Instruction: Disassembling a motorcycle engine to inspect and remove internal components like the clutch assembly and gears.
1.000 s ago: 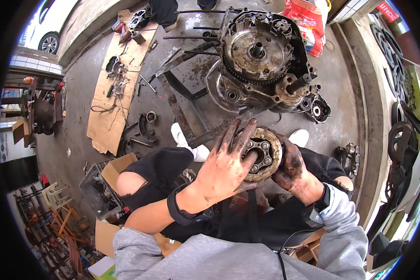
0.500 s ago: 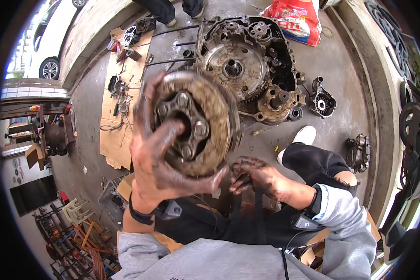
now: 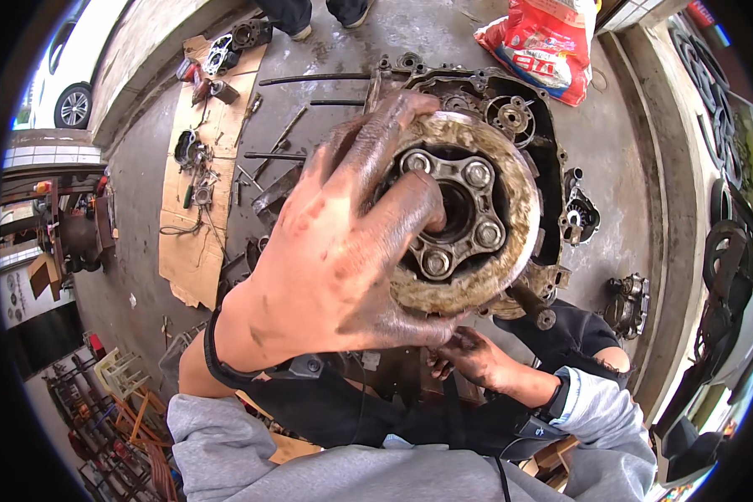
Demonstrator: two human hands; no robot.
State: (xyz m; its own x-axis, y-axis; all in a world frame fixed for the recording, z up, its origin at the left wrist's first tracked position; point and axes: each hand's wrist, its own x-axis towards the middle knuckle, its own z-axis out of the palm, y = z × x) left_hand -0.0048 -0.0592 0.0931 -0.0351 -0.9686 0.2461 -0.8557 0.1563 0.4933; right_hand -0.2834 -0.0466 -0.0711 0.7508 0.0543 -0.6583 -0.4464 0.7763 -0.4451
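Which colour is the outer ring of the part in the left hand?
The outer ring is mottled beige-brown, best seen in the head view.

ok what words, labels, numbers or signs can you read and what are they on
Red and white bag: large pale lettering, which I won't copy out.
Red sign at the upper right edge: pale lettering, too blurred to read.
Black wrist box, right side: small pale mark, too small to read.
Round metal part in the left hand: no readable marking.
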